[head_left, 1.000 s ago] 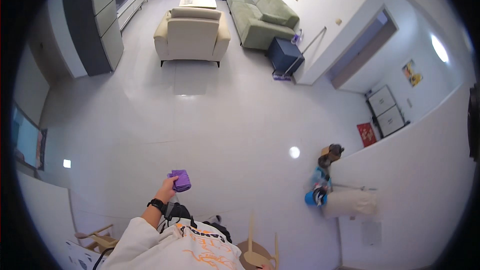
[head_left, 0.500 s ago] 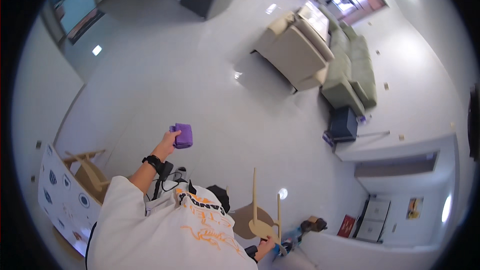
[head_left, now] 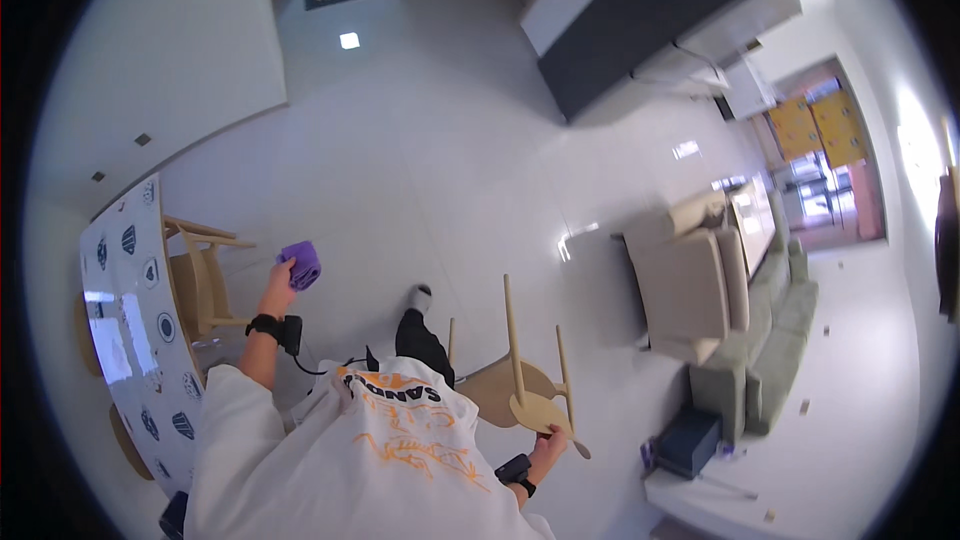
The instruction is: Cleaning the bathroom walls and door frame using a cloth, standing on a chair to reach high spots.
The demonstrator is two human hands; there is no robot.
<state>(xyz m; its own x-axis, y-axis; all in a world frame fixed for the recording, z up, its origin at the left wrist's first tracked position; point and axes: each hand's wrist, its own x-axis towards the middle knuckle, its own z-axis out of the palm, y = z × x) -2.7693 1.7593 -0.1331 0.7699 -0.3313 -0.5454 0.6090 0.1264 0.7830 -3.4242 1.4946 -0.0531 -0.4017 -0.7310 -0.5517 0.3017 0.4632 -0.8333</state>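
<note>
My left hand (head_left: 283, 278) is closed on a folded purple cloth (head_left: 303, 267), held out over the floor to the left of my body. On my other side, my right hand (head_left: 546, 448) grips the edge of the curved backrest of a light wooden chair (head_left: 498, 392). The chair is tilted, and its slim legs point away from me. Part of its seat lies behind my shirt. The wrapped fingers of my right hand show only in part.
A dining table (head_left: 135, 310) with a white patterned top stands at the left, a wooden chair (head_left: 200, 285) at its near side. To the right are a beige armchair (head_left: 680, 290), a green sofa (head_left: 775, 350) and a dark blue box (head_left: 690, 440). A dark cabinet (head_left: 650, 25) stands far ahead.
My view has swung left, so the armchair and sofa sit farther right and more of the table shows. One foot has stepped forward. Cloth and chair stay in my hands.
</note>
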